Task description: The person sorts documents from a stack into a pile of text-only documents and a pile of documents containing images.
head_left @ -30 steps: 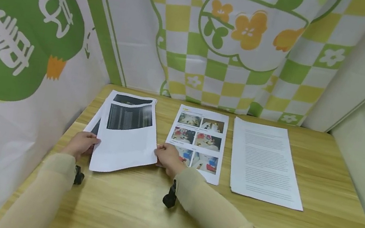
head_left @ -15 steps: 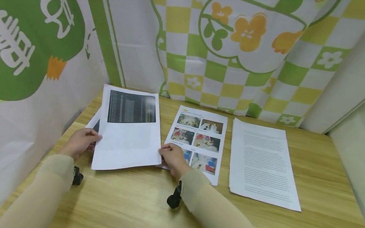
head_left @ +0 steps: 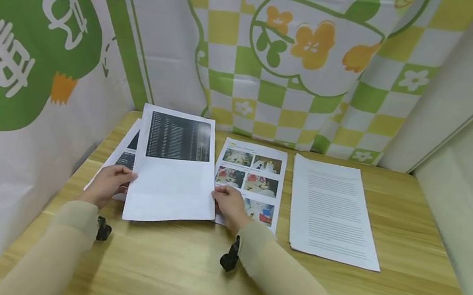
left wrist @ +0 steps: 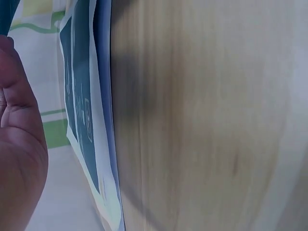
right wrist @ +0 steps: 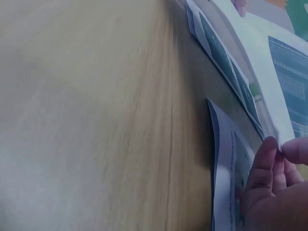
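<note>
A white sheet of paper (head_left: 174,189) with a dark printed block at its top is held up over the table, tilted toward me. My left hand (head_left: 108,185) pinches its left edge, and my right hand (head_left: 232,207) pinches its right edge between thumb and fingers. In the right wrist view, a gap separates the raised sheet (right wrist: 257,60) from the papers (right wrist: 226,57) lying below. A paper stack with dark prints (head_left: 124,158) lies partly hidden behind the sheet and left hand. Under the right hand is a stack of colour photo prints (head_left: 263,186).
Right of the photo prints lies a thick stack of text pages (head_left: 334,212). All rest on a wood-grain table (head_left: 176,274). A patterned curtain (head_left: 270,90) hangs along its back edge, with white fabric walls at left and right.
Both hands have shifted slightly right with the sheet, which has tilted up more. More of the dark-printed stack now shows at the left, and the sheet overlaps the photo prints' left edge.
</note>
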A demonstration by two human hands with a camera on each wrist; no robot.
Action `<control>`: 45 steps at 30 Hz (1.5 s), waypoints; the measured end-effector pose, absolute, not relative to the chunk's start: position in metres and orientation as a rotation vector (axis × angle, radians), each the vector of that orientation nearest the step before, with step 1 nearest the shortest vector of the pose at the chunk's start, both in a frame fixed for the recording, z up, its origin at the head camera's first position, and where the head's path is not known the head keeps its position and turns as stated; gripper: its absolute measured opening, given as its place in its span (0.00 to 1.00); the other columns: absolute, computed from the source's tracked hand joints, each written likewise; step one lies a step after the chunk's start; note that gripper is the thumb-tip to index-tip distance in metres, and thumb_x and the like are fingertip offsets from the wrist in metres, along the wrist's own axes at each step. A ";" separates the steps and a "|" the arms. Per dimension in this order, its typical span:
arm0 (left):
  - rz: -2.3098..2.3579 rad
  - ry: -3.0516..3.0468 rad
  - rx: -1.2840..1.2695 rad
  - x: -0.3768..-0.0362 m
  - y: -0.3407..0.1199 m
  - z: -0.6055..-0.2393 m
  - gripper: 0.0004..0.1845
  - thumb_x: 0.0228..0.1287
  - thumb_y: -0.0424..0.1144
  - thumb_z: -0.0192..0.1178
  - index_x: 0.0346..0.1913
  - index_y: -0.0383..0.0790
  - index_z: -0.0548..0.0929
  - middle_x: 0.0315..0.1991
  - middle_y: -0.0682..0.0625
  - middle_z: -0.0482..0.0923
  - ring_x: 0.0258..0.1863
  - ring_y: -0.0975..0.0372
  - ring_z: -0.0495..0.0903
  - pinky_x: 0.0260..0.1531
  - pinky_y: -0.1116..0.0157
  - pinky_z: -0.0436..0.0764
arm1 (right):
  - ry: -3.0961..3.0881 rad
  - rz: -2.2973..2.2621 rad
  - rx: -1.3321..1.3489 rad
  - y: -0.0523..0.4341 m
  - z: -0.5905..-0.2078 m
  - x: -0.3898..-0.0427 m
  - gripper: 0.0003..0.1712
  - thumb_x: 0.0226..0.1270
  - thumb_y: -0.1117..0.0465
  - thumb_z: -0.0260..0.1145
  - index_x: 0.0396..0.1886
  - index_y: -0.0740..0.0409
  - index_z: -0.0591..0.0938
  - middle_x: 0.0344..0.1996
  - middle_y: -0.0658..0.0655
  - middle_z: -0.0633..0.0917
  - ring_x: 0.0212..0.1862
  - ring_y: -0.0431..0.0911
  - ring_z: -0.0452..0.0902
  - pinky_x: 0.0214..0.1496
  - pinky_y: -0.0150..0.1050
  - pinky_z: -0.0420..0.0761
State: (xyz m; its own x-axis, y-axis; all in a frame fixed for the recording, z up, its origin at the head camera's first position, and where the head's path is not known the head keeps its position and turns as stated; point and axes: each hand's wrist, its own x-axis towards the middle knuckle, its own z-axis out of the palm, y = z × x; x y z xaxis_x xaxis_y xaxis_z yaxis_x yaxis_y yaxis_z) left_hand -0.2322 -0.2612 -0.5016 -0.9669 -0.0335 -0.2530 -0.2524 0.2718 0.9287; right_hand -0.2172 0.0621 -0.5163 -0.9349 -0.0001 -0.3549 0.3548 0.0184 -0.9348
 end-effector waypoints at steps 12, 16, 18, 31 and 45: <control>1.763 2.295 -0.149 -0.232 -0.242 -0.502 0.10 0.79 0.29 0.52 0.50 0.22 0.76 0.36 0.50 0.76 0.32 0.65 0.76 0.32 0.69 0.83 | 2.028 -1.971 0.369 0.086 -0.522 -0.220 0.10 0.76 0.68 0.61 0.51 0.69 0.80 0.35 0.57 0.82 0.29 0.43 0.76 0.30 0.32 0.79; 1.768 2.277 -0.144 -0.236 -0.230 -0.503 0.09 0.79 0.30 0.53 0.49 0.24 0.76 0.36 0.50 0.76 0.32 0.65 0.77 0.32 0.68 0.83 | 2.065 -1.978 0.377 0.095 -0.524 -0.224 0.12 0.77 0.67 0.60 0.54 0.69 0.80 0.35 0.57 0.82 0.30 0.42 0.75 0.30 0.32 0.78; 1.771 2.272 -0.154 -0.238 -0.224 -0.505 0.08 0.79 0.30 0.54 0.49 0.24 0.76 0.36 0.50 0.77 0.32 0.65 0.77 0.32 0.68 0.82 | 2.086 -1.968 0.391 0.099 -0.523 -0.225 0.13 0.77 0.67 0.61 0.55 0.69 0.80 0.36 0.57 0.81 0.31 0.43 0.75 0.31 0.32 0.79; 1.786 2.262 -0.148 -0.244 -0.208 -0.512 0.08 0.76 0.29 0.57 0.47 0.24 0.78 0.30 0.51 0.78 0.27 0.64 0.77 0.28 0.68 0.83 | 2.097 -1.926 0.401 0.124 -0.514 -0.223 0.11 0.77 0.68 0.62 0.53 0.69 0.80 0.40 0.59 0.81 0.34 0.43 0.76 0.35 0.33 0.80; 1.717 2.286 -0.051 -0.256 -0.179 -0.510 0.13 0.78 0.32 0.57 0.53 0.22 0.78 0.32 0.48 0.79 0.29 0.63 0.78 0.28 0.68 0.83 | 2.146 -1.877 0.440 0.158 -0.508 -0.221 0.10 0.77 0.66 0.62 0.52 0.66 0.80 0.40 0.57 0.81 0.32 0.43 0.76 0.31 0.33 0.78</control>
